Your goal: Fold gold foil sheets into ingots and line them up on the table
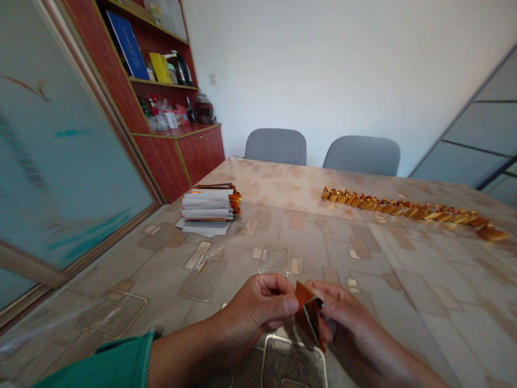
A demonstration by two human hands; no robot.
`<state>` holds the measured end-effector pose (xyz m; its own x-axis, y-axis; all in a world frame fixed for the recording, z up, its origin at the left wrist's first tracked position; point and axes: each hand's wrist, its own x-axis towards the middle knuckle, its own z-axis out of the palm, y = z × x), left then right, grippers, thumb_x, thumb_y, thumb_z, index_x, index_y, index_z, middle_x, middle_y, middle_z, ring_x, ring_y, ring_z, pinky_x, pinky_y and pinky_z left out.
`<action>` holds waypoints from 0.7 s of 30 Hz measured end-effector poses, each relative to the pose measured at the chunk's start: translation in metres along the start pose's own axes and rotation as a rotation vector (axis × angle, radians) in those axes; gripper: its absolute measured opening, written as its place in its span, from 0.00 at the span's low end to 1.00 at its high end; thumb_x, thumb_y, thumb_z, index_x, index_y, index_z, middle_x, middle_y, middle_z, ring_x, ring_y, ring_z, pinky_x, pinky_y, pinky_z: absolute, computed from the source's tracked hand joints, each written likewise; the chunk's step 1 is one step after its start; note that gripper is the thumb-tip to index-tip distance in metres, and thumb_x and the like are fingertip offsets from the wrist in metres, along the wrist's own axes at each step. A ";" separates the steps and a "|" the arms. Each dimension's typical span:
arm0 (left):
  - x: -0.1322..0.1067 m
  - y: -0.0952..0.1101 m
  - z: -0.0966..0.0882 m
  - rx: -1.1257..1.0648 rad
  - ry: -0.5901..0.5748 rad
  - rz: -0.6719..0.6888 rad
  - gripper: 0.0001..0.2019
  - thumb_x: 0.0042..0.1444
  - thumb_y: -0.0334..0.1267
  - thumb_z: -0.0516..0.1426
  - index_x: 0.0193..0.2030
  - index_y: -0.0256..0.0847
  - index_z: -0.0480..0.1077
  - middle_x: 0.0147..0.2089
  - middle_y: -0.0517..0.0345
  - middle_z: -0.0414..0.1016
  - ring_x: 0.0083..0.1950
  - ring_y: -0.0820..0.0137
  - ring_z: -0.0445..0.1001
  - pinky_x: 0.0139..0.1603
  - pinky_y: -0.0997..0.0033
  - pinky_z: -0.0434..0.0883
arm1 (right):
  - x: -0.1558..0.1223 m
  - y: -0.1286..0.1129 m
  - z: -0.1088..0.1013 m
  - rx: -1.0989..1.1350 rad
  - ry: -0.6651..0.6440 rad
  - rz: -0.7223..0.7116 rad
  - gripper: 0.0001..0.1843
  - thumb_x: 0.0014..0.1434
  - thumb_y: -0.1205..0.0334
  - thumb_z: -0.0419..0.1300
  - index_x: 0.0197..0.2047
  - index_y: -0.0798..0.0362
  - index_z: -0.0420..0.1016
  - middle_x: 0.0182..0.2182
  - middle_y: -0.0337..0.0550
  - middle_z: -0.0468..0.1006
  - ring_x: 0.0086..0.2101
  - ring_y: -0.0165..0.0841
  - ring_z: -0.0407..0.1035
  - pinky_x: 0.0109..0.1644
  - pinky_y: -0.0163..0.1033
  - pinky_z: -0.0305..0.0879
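Since the left hand (258,310) and right hand (347,323) pinch the folded orange-foil paper (304,315) between their closed fingers (288,304), just above the tabletop (363,258), a slack pinch could let it slip or crease unevenly

Folded orange foil (307,315) between hands (258,307)

A plain white wall (307,70) is being shown across the far side of the room, with a small switch plate (212,79) being carried on it. At the left, a teal-tinted glass sliding panel (68,161) is being framed in wood, beside a reddish wooden cabinet (197,153), where a blue binder (126,46) and bottles (159,116) are being held on shelves. A grey chair (275,146) and a second grey chair (361,155) are being kept behind the tabletop (278,180), grey glazed panels (476,134) are being seen at the right, and soft, even light is being spread throughout.
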<state>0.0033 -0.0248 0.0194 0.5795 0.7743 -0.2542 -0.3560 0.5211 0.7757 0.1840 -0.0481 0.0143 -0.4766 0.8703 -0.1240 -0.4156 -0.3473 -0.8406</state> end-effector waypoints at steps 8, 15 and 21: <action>-0.001 -0.002 -0.003 0.003 -0.064 -0.012 0.20 0.41 0.47 0.75 0.26 0.36 0.71 0.25 0.62 0.69 0.24 0.79 0.62 0.25 0.77 0.51 | -0.004 0.003 0.000 0.101 -0.007 0.052 0.13 0.62 0.54 0.67 0.33 0.55 0.76 0.23 0.35 0.71 0.25 0.26 0.61 0.30 0.32 0.56; 0.001 0.001 -0.003 0.154 -0.046 0.136 0.19 0.42 0.46 0.74 0.25 0.35 0.72 0.26 0.60 0.73 0.29 0.74 0.71 0.32 0.75 0.67 | -0.005 0.001 0.000 0.079 0.035 0.097 0.15 0.60 0.52 0.69 0.36 0.56 0.77 0.30 0.39 0.74 0.31 0.27 0.65 0.36 0.33 0.59; 0.002 0.000 -0.002 0.118 -0.066 0.092 0.20 0.43 0.47 0.74 0.26 0.36 0.71 0.27 0.59 0.74 0.29 0.73 0.72 0.33 0.74 0.68 | -0.004 0.000 0.000 0.091 -0.020 0.100 0.17 0.60 0.50 0.68 0.33 0.56 0.75 0.28 0.38 0.70 0.30 0.29 0.62 0.37 0.34 0.59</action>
<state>0.0026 -0.0228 0.0173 0.5969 0.7894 -0.1434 -0.3235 0.4004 0.8573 0.1858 -0.0511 0.0151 -0.5339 0.8230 -0.1938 -0.4335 -0.4633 -0.7730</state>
